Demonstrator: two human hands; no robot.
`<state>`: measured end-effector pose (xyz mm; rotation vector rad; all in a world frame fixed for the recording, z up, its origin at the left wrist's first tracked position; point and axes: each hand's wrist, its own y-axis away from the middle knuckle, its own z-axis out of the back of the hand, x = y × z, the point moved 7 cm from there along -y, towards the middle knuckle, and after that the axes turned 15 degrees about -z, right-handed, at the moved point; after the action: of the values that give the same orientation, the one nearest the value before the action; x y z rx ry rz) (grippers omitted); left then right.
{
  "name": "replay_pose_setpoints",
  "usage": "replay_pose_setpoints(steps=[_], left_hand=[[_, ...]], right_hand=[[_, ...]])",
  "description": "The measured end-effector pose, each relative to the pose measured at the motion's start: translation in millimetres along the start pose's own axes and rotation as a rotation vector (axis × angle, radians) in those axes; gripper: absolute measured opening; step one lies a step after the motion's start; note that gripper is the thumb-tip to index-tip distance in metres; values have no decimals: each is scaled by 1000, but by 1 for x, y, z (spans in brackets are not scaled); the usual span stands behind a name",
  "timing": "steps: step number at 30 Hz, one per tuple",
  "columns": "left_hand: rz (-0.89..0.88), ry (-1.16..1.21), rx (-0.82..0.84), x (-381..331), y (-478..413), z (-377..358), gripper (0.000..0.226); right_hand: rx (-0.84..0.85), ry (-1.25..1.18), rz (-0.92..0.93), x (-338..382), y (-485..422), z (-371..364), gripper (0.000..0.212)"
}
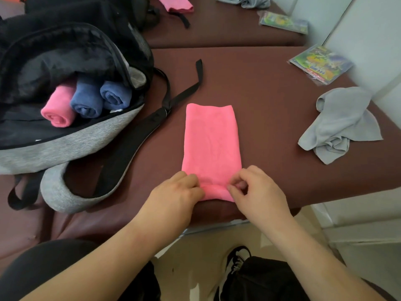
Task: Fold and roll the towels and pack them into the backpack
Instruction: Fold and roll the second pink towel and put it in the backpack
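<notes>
Hands (176, 192) (259, 191) pinch towel (211, 137); left fingertips apparently tucked under.

Three pink towels (211, 144) (58, 109) (176, 4), two blue towels (86, 103) (116, 96), two grey towels (340, 124) (249, 1), one backpack (65, 146), two packets (321, 61) (284, 21)

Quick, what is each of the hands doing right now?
Left hand: grips the near end of the folded pink towel.
Right hand: pinches the same towel's near end.

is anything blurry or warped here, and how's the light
Head view: soft, even light, no harsh glare or hard shadows; wide-angle bending curves the table at the frame edges; the pink towel, left hand and right hand look sharp; the far packet is soft.
</notes>
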<state>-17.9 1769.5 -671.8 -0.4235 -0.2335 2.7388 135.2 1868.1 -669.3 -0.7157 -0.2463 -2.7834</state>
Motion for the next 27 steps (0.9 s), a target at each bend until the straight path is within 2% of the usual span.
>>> replay_pose_setpoints(steps=[2, 4, 7, 10, 12, 14, 18, 21, 23, 27], left_hand=[[29, 0, 16, 0, 3, -2, 12], [60, 7, 24, 3, 3, -1, 13], [98, 17, -10, 9, 2, 1, 10], [171, 21, -46, 13, 1, 4, 15], [223, 94, -83, 17, 1, 8, 18], [274, 210, -113, 24, 1, 10, 18], [435, 365, -140, 36, 11, 11, 21], [500, 424, -201, 45, 17, 14, 27], [442, 371, -223, 46, 15, 15, 23], [314, 65, -160, 34, 7, 13, 17]], right_hand=[[-60, 68, 190, 11, 8, -4, 15], [-105, 146, 321, 18, 16, -9, 20], [-106, 162, 334, 19, 21, -7, 16], [-29, 162, 331, 16, 23, -7, 25], [-22, 129, 333, 12, 21, -6, 29], [-31, 46, 330, 8, 17, -3, 25], [76, -117, 237, 6, 12, -5, 19], [136, -226, 74, 0, 5, -7, 1], [141, -268, -39, -6, 1, -10, 10], [73, -209, -81, -3, -5, -12, 20]])
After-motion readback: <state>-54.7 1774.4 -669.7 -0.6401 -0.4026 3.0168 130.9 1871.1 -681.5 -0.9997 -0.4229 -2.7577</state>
